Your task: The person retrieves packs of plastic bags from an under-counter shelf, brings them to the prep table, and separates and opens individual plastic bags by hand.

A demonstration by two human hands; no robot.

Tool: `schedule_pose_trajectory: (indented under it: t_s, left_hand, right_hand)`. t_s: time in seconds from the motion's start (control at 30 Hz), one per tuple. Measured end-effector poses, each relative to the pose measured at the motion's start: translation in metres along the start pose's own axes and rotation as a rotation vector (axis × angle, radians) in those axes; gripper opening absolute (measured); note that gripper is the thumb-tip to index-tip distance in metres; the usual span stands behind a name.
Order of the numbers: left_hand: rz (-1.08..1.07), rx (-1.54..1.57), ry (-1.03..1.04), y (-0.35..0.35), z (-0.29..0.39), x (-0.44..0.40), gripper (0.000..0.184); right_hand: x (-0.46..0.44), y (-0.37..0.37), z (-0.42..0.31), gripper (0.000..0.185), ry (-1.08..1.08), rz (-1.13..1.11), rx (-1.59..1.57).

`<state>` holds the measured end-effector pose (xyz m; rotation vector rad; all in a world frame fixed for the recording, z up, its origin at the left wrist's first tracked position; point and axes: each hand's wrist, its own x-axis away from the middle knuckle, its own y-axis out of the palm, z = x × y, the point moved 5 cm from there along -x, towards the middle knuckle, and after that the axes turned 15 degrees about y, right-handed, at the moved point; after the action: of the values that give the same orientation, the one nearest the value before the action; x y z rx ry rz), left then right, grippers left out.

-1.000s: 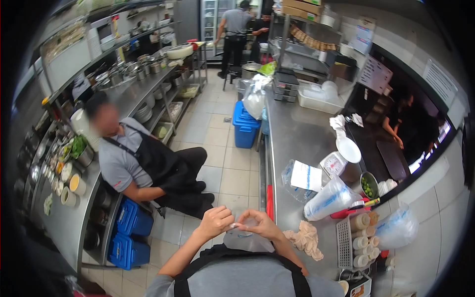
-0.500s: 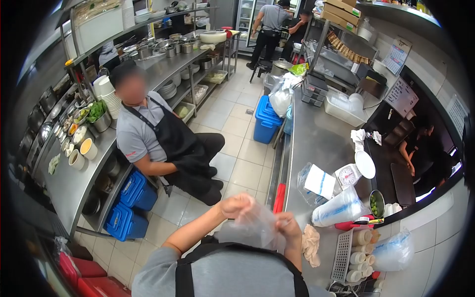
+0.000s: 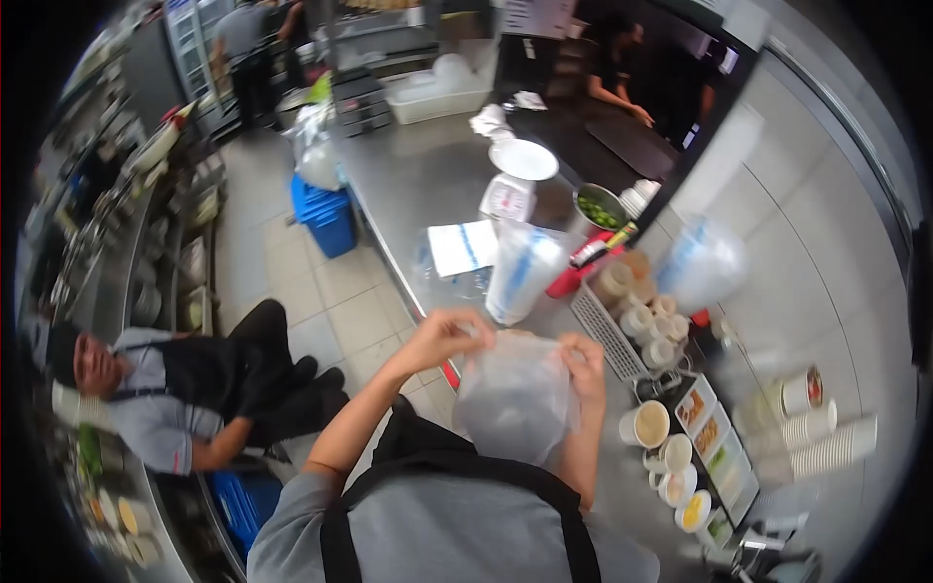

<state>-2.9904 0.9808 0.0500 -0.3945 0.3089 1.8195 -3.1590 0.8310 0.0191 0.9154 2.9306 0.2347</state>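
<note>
A clear plastic bag [image 3: 513,394] hangs spread out in front of my chest. My left hand [image 3: 447,337] pinches its upper left edge between thumb and fingers. At the opposite top corner, my right hand [image 3: 583,365] is closed on the bag's edge. Just beyond the hands, on the steel counter [image 3: 398,165], stands a bundle of clear bags with blue print [image 3: 525,277]. Beside it lies a white packet with a blue stripe [image 3: 461,249], and behind it is a dial scale [image 3: 507,199] with a white plate [image 3: 523,158] on top.
A grey basket [image 3: 607,335] of sauce bottles stands right of the bag, near a pot of green limes [image 3: 600,206]. Tubs [image 3: 644,425] and a tray of toppings [image 3: 717,442] line the right counter. A co-worker [image 3: 170,389] sits at left. Blue bins [image 3: 326,214] stand on the floor.
My view has swung to the right, bringing the tubs and topping tray into sight. The bag is now spread wider between my hands, and the seated co-worker has shifted to the left of the view.
</note>
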Motion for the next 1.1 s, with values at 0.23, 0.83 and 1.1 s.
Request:
schedule_pose_trajectory:
  t_s: [0.23, 0.83, 1.1]
  left_hand:
    - [0.364, -0.644, 0.302, -0.025, 0.011, -0.125, 0.011]
    - [0.607, -0.004, -0.375, -0.043, -0.250, -0.060, 0.018]
    - [0.517, -0.707, 0.148, 0.001, -0.143, 0.012, 0.039]
  right_hand:
    - [-0.104, -0.001, -0.067, 0.007, -0.247, 0.391, 0.204]
    - [-0.164, -0.044, 0.149, 0.018, 0.146, 0.500, 0.585]
    - [-0.041, -0.039, 0.069, 0.032, 0.117, 0.613, 0.413]
